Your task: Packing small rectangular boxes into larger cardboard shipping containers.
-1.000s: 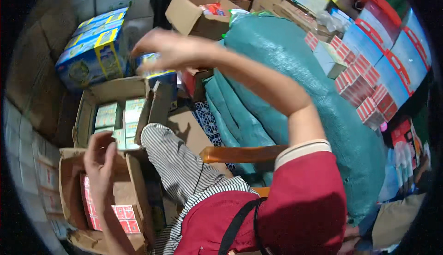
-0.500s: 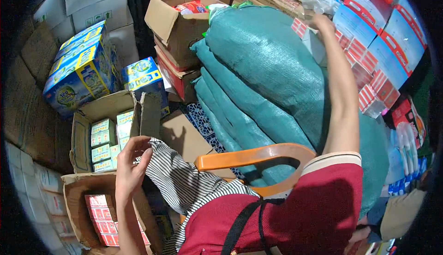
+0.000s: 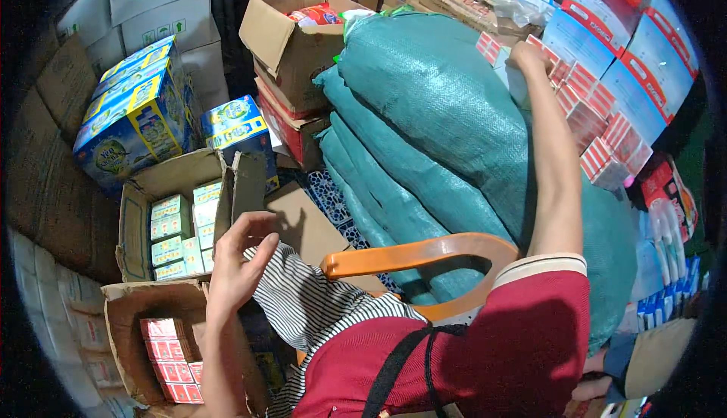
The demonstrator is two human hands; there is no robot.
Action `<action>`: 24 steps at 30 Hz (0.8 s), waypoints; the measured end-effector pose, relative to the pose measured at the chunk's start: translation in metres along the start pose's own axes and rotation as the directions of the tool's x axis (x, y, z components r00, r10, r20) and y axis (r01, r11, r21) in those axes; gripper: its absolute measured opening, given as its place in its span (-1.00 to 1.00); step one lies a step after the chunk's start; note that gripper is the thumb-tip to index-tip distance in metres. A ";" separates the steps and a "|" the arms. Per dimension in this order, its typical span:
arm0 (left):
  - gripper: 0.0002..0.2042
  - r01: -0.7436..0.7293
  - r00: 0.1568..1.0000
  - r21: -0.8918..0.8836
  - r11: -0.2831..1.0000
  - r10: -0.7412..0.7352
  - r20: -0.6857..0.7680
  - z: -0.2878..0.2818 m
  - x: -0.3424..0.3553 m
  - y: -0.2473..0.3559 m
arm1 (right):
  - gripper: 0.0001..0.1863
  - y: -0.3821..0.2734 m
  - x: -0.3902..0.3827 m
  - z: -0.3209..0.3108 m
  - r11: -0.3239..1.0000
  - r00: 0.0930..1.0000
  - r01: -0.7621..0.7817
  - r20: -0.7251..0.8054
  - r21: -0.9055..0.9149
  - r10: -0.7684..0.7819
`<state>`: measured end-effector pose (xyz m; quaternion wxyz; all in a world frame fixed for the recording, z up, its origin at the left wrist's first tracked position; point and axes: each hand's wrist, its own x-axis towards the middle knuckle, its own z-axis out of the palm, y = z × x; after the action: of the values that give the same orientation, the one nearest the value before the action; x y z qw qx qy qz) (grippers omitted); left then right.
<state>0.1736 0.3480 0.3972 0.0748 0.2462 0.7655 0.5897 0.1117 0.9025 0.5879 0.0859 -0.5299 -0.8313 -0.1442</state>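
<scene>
My right arm stretches to the upper right. My right hand is curled at a pale box among small red-and-white striped packs beside the large teal woven sack; what its fingertips hold is hidden. My left hand is raised over my striped-clad leg, fingers loosely bent and apart, holding nothing. To its left stand an open carton of pale green small boxes and, lower, another carton of red-and-white packs.
An orange chair arm curves below stacked sacks. Blue-and-yellow cases, white cartons and an open brown box stand behind. Large blue-and-red packages line the upper right.
My right hand has swung from upper middle to the upper-right packs, settling slightly lower in the last half second. My left hand has moved rightward, over my leg.
</scene>
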 end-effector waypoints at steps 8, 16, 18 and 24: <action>-0.77 0.033 0.999 -0.037 0.999 -0.032 0.030 0.001 0.002 -0.011 | -0.24 0.014 0.005 0.004 1.000 0.998 -0.007 -0.058 0.022 0.008; -0.78 0.085 0.996 -0.082 0.993 -0.084 0.023 0.005 -0.003 -0.012 | -0.18 0.007 -0.017 0.016 0.993 0.970 -0.010 -0.241 0.120 0.039; -0.78 0.092 0.996 -0.113 0.989 -0.091 0.013 0.002 -0.008 -0.010 | -0.23 0.004 -0.024 0.015 0.982 0.969 0.168 -0.197 0.090 -0.148; -0.75 0.064 0.997 -0.148 0.987 -0.070 -0.035 -0.018 -0.018 -0.025 | -0.41 -0.015 -0.038 -0.001 0.548 0.579 0.790 -0.629 0.275 -0.519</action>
<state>0.1743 0.3194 0.3765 0.0972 0.2025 0.7291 0.6465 0.1143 0.8636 0.5752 0.3672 -0.0666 -0.9260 -0.0563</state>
